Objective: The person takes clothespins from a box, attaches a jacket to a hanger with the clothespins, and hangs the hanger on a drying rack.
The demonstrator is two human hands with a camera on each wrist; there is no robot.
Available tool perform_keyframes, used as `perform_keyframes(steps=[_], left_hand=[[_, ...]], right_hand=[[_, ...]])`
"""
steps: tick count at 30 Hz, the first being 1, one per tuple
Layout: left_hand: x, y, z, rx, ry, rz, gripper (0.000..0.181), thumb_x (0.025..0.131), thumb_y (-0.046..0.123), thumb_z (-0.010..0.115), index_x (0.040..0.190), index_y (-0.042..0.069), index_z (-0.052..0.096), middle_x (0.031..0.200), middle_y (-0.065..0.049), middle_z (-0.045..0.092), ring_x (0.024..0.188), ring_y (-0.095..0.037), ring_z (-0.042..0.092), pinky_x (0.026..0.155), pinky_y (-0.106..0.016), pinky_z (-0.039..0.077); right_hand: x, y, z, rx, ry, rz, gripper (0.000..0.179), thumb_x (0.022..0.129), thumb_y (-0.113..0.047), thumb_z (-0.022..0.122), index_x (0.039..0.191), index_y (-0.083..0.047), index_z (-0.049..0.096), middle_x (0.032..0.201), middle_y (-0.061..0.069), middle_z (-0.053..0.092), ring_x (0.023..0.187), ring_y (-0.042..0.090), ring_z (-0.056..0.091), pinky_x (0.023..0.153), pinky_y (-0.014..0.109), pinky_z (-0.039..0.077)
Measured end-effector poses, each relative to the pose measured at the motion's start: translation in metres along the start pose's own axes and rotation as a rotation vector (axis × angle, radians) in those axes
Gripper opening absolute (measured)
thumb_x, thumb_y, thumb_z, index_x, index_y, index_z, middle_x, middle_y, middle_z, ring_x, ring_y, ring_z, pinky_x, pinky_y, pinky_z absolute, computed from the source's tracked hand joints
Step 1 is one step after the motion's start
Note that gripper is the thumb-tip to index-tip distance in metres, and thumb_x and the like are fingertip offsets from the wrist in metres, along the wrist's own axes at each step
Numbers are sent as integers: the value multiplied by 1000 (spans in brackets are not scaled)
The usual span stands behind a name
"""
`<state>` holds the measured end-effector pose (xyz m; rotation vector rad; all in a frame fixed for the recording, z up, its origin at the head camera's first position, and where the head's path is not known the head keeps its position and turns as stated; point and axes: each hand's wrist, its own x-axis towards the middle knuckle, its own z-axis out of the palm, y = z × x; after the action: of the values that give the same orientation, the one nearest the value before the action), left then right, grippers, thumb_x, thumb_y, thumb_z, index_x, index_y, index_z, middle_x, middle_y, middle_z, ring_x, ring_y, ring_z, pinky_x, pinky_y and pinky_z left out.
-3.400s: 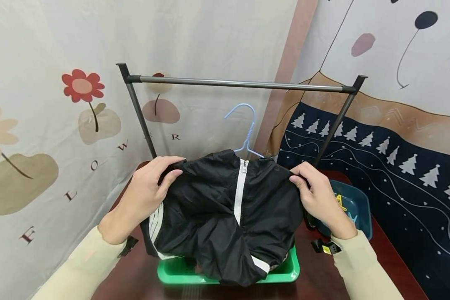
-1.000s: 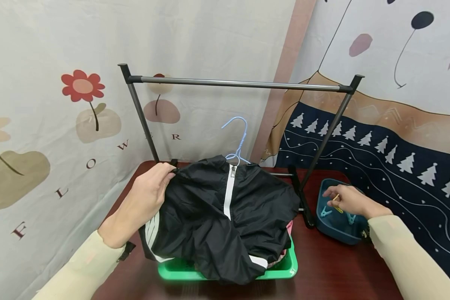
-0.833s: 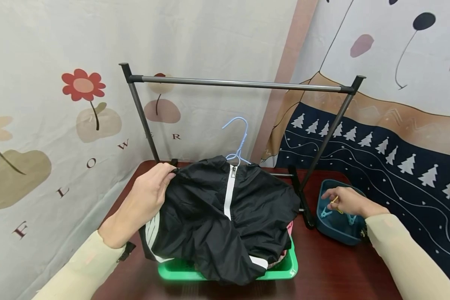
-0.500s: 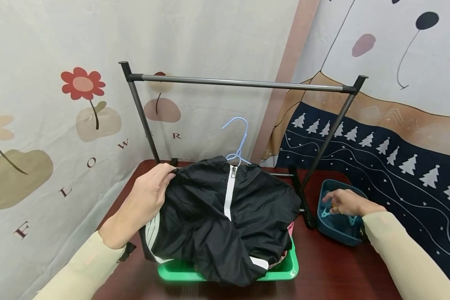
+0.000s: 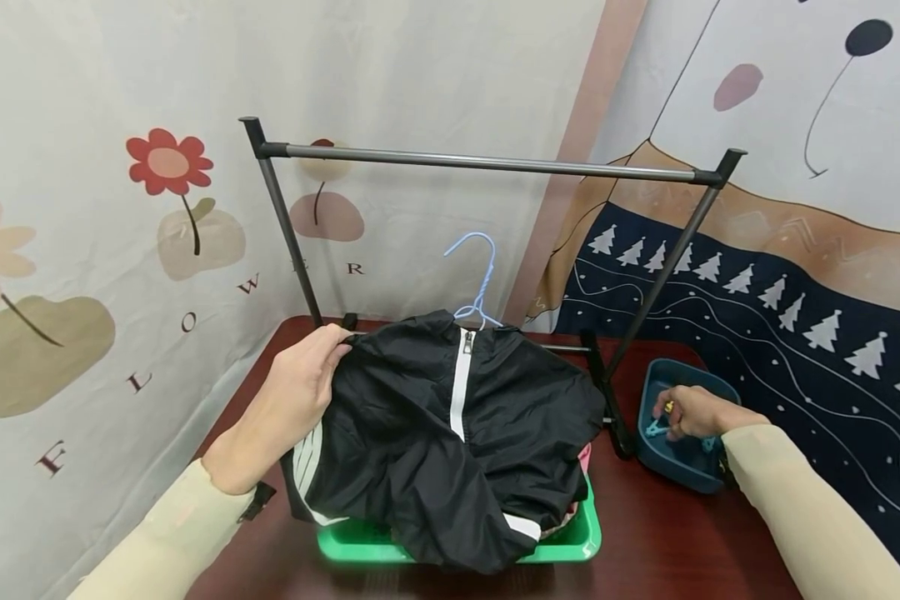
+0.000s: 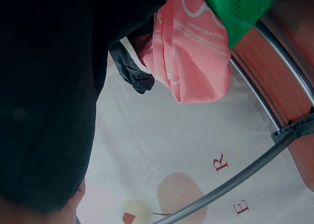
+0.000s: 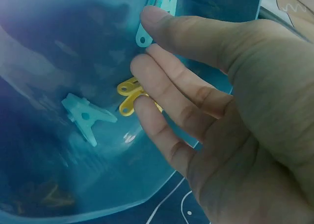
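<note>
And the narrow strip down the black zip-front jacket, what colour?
White strip, best seen in the head view.

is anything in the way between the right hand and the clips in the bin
Nothing visible is. The right hand is down in the open bin, right beside clips; whether it touches one is unclear.

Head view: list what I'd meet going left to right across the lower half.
Left sleeve, left hand, black jacket, rack foot, blue tray, right sleeve.
</note>
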<state>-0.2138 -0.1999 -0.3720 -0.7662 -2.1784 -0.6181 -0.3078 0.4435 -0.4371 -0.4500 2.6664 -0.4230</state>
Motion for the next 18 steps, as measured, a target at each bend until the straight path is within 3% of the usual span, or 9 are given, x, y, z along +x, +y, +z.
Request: perform_keyframes(steps=[6,11,18], left_hand=[[0,-1,1,-3,1,-10,10,113,-5,69,120,2,70,105,-12,76,88,-21,74,79,-31,54],[0,-1,2,-8,-2,-13,11,112,-8,69,119,0,69,105,-15,79,94,-27,82,78,-36,60],[-3,-1,4,-4,-3,-33,14,109,-9,71,119,1,69,106,-14,80,91,-26,81,77,-35,59]], right_hand=[[3,-2,6,6,-29,69,25,96,-1,90,114,-8,74,98,8,73,86,21,63,78,38,54],[4,0,11,-4,-36,77,22,96,0,88,110,-8,74,92,5,67,80,20,59,74,36,50],[0,2,8,-10,-18,72,19,98,-8,92,106,-9,75,94,4,68,82,21,59,74,37,51]])
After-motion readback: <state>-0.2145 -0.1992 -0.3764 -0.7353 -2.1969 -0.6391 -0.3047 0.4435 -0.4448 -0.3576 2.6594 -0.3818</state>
